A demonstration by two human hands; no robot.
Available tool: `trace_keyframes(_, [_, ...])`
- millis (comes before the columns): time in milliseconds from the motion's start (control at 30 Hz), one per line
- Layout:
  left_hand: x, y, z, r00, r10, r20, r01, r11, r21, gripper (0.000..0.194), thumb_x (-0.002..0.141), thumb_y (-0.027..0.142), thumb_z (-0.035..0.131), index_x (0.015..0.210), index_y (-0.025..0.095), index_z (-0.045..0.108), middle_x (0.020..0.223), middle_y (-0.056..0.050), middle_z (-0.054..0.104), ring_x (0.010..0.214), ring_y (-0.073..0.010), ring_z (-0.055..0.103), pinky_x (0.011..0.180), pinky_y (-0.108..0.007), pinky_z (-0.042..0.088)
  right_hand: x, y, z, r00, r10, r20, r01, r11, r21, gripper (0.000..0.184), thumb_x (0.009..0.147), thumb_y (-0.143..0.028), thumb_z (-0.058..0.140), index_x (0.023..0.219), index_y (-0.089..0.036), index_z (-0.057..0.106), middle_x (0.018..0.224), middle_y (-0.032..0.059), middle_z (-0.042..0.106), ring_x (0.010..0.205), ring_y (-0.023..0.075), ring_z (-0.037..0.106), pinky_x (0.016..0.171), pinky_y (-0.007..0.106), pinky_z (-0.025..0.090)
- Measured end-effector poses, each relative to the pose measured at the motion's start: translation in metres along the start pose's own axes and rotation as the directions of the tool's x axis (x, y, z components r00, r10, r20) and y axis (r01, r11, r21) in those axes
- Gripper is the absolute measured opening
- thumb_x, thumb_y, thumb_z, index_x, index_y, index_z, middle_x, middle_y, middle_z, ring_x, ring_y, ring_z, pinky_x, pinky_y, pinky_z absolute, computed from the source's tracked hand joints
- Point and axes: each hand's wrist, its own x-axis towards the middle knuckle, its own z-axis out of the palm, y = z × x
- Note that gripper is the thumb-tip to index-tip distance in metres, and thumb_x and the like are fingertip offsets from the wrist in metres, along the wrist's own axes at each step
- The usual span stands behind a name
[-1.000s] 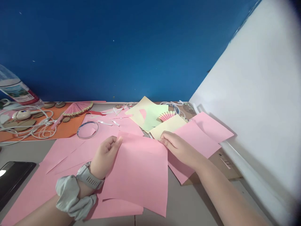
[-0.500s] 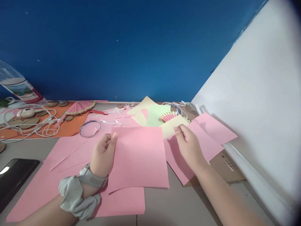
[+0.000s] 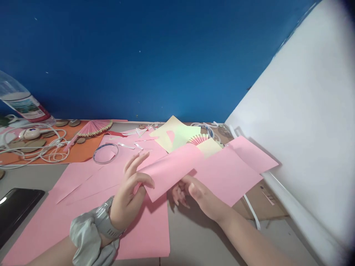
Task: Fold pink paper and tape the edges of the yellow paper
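Note:
A sheet of pink paper [image 3: 172, 170] is tilted and gently curled above the table. My left hand [image 3: 130, 195] is shut on its near left corner, pinching it between thumb and index finger while the other fingers stretch upward. A grey watch [image 3: 107, 221] and a pale green scrunchie [image 3: 87, 236] sit on that wrist. Just below the sheet's lower right edge is my right hand [image 3: 196, 194], its fingers loosely bent and apart, with no grip on the paper visible. Its index finger reaches the sheet's edge; I cannot tell whether it touches. Larger pink paper [image 3: 149, 236] lies beneath.
More pink sheets [image 3: 230, 173] lie at right beside the white wall [image 3: 313, 111]. Behind are yellow paper [image 3: 163, 129], a folded fan [image 3: 94, 127] and a round hoop [image 3: 105, 153]. A phone [image 3: 20, 207], white cables [image 3: 55, 147] and a bottle [image 3: 26, 101] are at left.
The pink sheet has turned from nearly flat and square-on to slanted and curled. My right hand has moved left and down to its edge; my left hand's outer fingers have spread.

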Motion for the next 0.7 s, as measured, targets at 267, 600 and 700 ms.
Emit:
trace_keyframes(267, [0.002, -0.007, 0.004, 0.941, -0.163, -0.296, 0.207, 0.970, 0.125, 0.024, 0.082, 0.016, 0.052, 0.104, 0.022, 0.050, 0.131, -0.009, 0.040, 0.123, -0.0249, 0.039, 0.100, -0.043, 0.035, -0.002, 0.011, 0.004, 0.942, 0.051, -0.333, -0.084, 0.993, -0.084, 0.045, 0.087, -0.055, 0.042, 0.062, -0.018, 0.045, 0.057, -0.0038, 0.035, 0.053, 0.0096, 0.034, 0.052, 0.024, 0.030])
trace_keyframes(600, [0.003, 0.011, 0.007, 0.834, -0.406, 0.373, 0.519, 0.808, -0.280, 0.035, 0.082, 0.045, 0.052, 0.059, 0.019, 0.053, 0.050, 0.000, 0.050, 0.054, -0.0156, 0.051, 0.058, -0.027, 0.045, -0.007, 0.009, 0.012, 0.972, 0.052, -0.228, -0.102, 0.971, -0.216, 0.033, 0.088, -0.048, 0.044, 0.072, -0.022, 0.057, 0.065, -0.0002, 0.051, 0.067, 0.0155, 0.052, 0.064, 0.028, 0.041])
trace_keyframes(700, [0.003, 0.010, 0.009, 0.794, -0.373, 0.481, 0.547, 0.784, -0.294, 0.038, 0.084, 0.043, 0.051, 0.056, 0.018, 0.055, 0.048, 0.000, 0.053, 0.048, -0.0133, 0.049, 0.055, -0.025, 0.044, -0.007, -0.001, 0.019, 0.981, 0.127, -0.144, -0.164, 0.945, -0.283, 0.028, 0.085, -0.049, 0.048, 0.085, -0.026, 0.064, 0.083, 0.0025, 0.063, 0.092, 0.0215, 0.057, 0.080, 0.032, 0.043])
